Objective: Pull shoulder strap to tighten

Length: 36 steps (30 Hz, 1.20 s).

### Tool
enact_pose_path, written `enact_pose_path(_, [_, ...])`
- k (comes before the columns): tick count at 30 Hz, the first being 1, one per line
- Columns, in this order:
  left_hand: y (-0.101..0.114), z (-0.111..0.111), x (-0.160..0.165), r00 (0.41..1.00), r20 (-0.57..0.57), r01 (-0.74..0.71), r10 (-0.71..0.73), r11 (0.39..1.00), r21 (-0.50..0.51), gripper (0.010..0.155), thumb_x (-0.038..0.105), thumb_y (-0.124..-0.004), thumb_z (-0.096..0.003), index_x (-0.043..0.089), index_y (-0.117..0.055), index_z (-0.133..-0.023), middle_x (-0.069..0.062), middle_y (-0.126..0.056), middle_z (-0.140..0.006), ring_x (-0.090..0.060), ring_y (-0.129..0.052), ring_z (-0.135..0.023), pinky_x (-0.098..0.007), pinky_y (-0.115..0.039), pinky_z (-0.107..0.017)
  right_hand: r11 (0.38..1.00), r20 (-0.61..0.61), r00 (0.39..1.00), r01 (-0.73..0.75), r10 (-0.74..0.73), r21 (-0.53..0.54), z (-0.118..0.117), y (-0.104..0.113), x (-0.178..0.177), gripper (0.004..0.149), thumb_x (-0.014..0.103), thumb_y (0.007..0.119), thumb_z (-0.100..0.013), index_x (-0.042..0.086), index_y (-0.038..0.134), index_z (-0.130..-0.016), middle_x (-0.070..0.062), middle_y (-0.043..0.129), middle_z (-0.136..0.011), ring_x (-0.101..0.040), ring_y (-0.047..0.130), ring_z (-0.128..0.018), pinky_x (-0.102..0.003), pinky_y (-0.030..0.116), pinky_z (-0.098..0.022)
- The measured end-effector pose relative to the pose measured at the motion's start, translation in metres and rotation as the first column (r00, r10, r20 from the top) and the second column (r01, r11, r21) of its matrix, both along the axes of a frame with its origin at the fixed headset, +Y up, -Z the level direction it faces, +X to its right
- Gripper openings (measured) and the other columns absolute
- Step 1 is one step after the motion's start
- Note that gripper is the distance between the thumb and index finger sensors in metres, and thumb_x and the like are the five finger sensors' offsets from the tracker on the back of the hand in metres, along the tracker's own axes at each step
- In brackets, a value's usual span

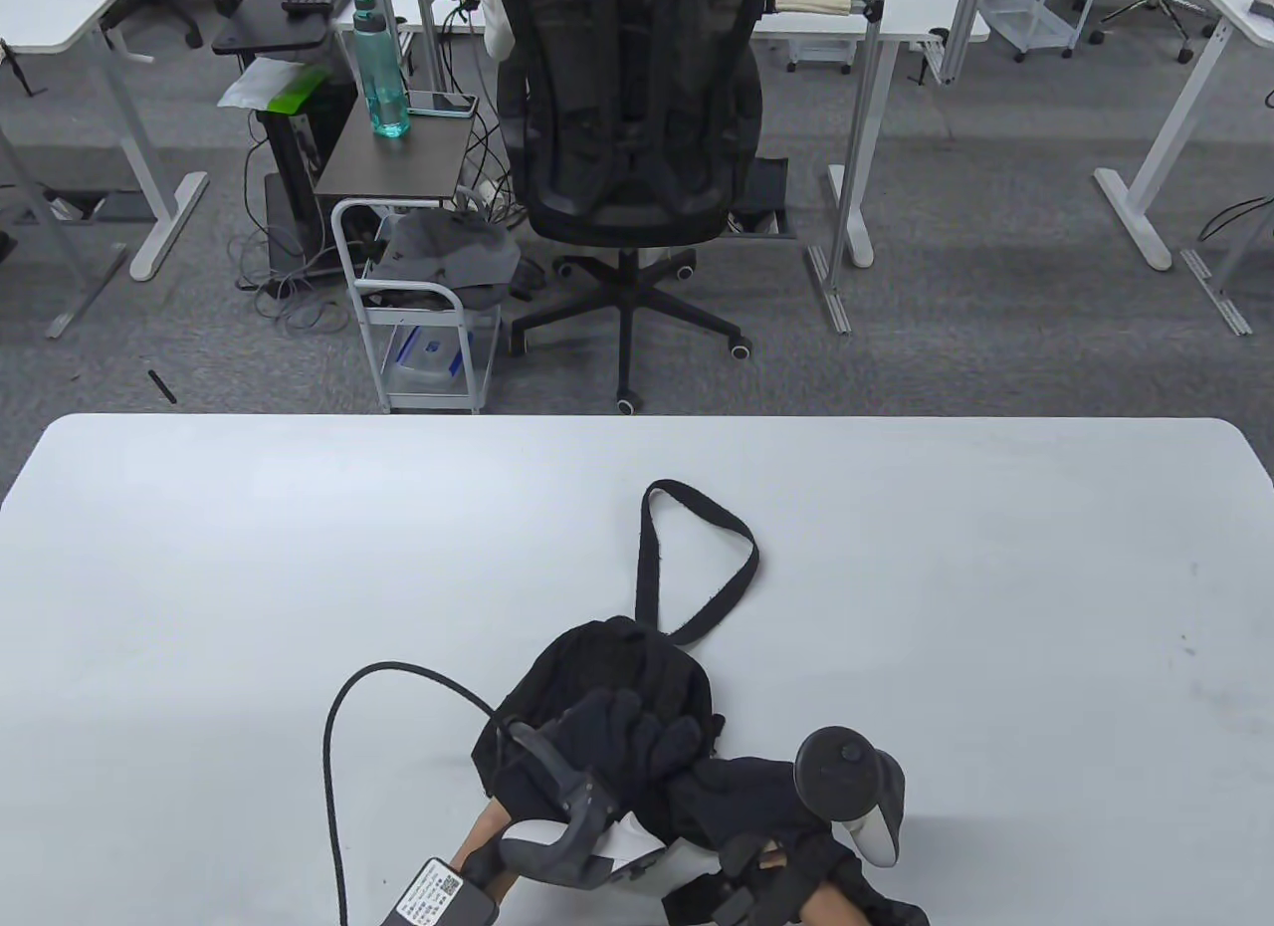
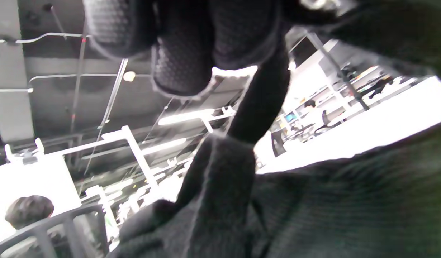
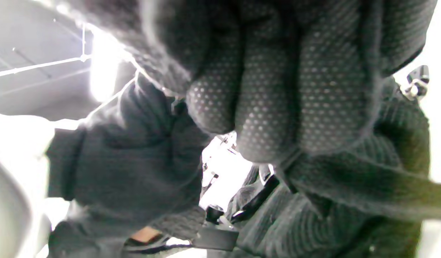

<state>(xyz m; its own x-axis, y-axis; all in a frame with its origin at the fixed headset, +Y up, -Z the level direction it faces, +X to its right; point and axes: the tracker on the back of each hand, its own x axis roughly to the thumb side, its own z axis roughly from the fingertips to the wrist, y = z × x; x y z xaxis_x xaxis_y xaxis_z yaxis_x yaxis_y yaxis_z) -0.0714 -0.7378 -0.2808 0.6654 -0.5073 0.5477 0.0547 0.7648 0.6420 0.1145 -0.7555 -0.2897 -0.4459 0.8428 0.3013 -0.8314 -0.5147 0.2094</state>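
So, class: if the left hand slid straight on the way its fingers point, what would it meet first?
Probably the bag: the left hand already lies on it, fingers aimed up the table. Beyond that comes the strap loop. Depth is uncertain.

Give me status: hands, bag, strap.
Left hand resting on the bag, grip unclear. Right hand at the bag's near side, fingers curled, hold unclear. Strap looped slack on the table beyond. Nothing in the way.
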Motion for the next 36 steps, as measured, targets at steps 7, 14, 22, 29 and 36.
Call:
enact_pose_path(7, [0.007,0.001,-0.006,1.000,-0.005,0.003,-0.003,0.998,0.055,0.064,0.041,-0.057,-0.0317,0.036,-0.056,-0.096,0.016,-0.094,-0.056,-0.012,-0.098,-0.065,-0.035,-0.082,-0.052,0.990,-0.093,0.995,0.006,-0.019,-0.137,-0.004,-0.008,-0.001,0.039,0.035,0.085,-0.043,0.007,0.101,-0.064,-0.015,0.108,-0.058,-0.036,0.105,-0.048,-0.056,0.078,-0.048])
enact_pose_path(14, [0.011,0.020,0.009,0.998,0.057,0.022,-0.028,0.994,0.111,0.064,0.043,-0.058,-0.0319,0.034,-0.057,-0.095,0.016,-0.095,-0.055,-0.011,-0.099,-0.065,-0.034,-0.083,-0.052,0.986,0.009,0.996,0.087,-0.086,-0.140,-0.008,-0.015,0.004,0.048,0.044,0.083,-0.043,0.005,0.096,-0.068,-0.018,0.104,-0.063,-0.038,0.102,-0.052,-0.058,0.076,-0.048])
enact_pose_path(22, [0.001,0.003,0.006,1.000,0.010,0.013,-0.013,1.000,0.026,0.065,0.043,-0.054,-0.0310,0.039,-0.054,-0.096,0.017,-0.093,-0.057,-0.011,-0.098,-0.067,-0.035,-0.082,-0.053,0.996,0.009,0.999,0.050,-0.050,-0.068,-0.006,-0.007,-0.001,0.037,0.035,0.084,-0.043,0.005,0.102,-0.055,-0.013,0.110,-0.047,-0.033,0.107,-0.038,-0.054,0.081,-0.044])
enact_pose_path(29, [0.007,-0.005,-0.005,0.999,-0.032,-0.007,0.007,1.000,-0.004,0.065,0.043,-0.055,-0.0312,0.040,-0.054,-0.096,0.017,-0.094,-0.056,-0.011,-0.098,-0.067,-0.035,-0.082,-0.053,0.997,-0.026,0.999,0.021,-0.022,-0.068,-0.004,-0.006,-0.003,0.037,0.035,0.085,-0.043,0.005,0.102,-0.055,-0.013,0.110,-0.046,-0.033,0.107,-0.038,-0.054,0.081,-0.044])
enact_pose_path(36, [0.014,0.014,0.004,1.000,0.028,-0.009,0.007,0.998,0.059,0.064,0.043,-0.058,-0.0320,0.035,-0.058,-0.095,0.015,-0.096,-0.055,-0.012,-0.099,-0.065,-0.035,-0.083,-0.052,0.990,0.035,0.998,0.058,-0.054,-0.129,-0.006,-0.015,0.000,0.051,0.046,0.081,-0.044,0.005,0.093,-0.072,-0.018,0.102,-0.067,-0.039,0.100,-0.055,-0.057,0.075,-0.050])
